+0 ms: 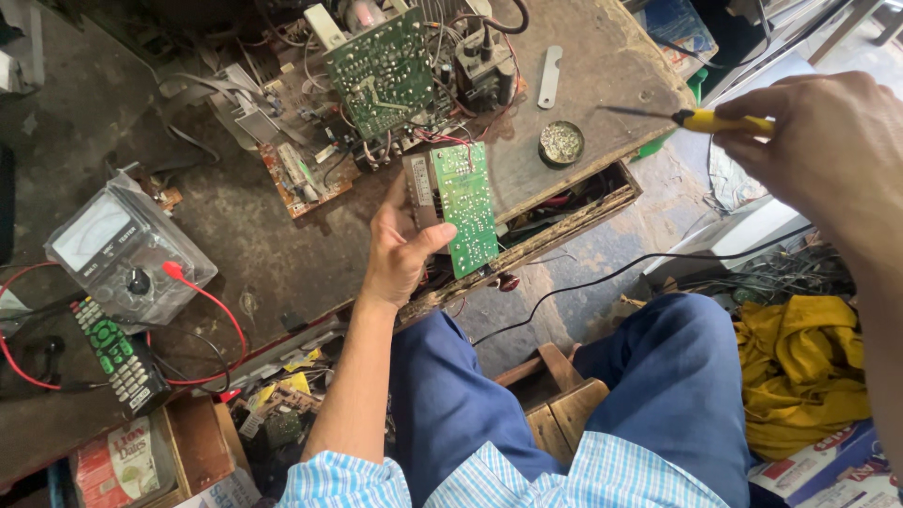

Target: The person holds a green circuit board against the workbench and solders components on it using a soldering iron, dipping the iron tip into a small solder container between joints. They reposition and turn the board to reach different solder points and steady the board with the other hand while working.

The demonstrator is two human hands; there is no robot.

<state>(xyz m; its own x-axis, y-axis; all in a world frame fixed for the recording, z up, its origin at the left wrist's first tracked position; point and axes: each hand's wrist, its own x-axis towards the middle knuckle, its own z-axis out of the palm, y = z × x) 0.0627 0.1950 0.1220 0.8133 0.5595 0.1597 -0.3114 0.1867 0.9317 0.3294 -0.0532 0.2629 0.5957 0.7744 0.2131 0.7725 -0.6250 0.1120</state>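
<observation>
Hands apart: left hand (400, 246) grips circuit board (466, 207), right hand (828, 141) raised.

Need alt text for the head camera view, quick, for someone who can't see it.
A seated person's left hand holds a small green circuit board upright at a worn workbench, while the right hand holds a yellow-handled soldering iron. A larger circuit board, round tin and analogue multimeter sit on the bench.

Your left hand (400, 249) and right hand (828, 141) are bare, with no gloves, rings or watch. At six o'clock you wear a light blue and white checked shirt (489, 480), its sleeves short, over plain blue trousers (677, 376).
</observation>
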